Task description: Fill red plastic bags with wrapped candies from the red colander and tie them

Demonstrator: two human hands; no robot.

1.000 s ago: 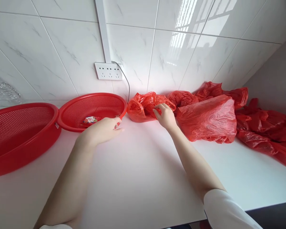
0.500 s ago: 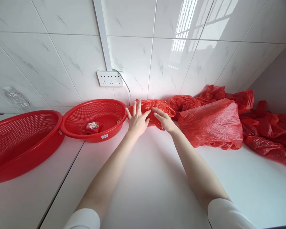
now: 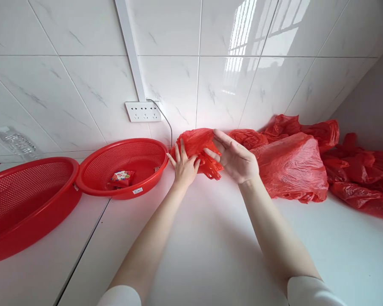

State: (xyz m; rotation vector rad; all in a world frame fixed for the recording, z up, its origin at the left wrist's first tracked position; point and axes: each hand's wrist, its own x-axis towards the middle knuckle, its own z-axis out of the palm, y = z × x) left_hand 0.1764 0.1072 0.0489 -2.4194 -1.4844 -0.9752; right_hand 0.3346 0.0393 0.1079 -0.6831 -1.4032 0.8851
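A crumpled red plastic bag (image 3: pixel 196 138) lies against the tiled wall between my two hands. My left hand (image 3: pixel 184 168) rests on its left front side with fingers spread. My right hand (image 3: pixel 239 163) is at the bag's right side, palm turned up toward me and fingers stretched out. Whether its fingertips touch the plastic I cannot tell. Just left of my left hand stands a red perforated basket (image 3: pixel 98 182) with a small red-and-white packet (image 3: pixel 122 178) inside. To the right of my right hand sits a larger red plastic bag (image 3: pixel 292 168).
Another red basket (image 3: pixel 51 212) stands at the far left, with a clear plastic bottle (image 3: pixel 19 142) behind it. More red bags (image 3: pixel 364 174) are heaped at the right. A power strip (image 3: pixel 143 111) with a cable is on the wall. A seam (image 3: pixel 83 250) crosses the white tabletop.
My right hand has turned from palm down to palm up and shifted slightly right. The bag between my hands has changed shape and stands higher. My left hand stays on it.
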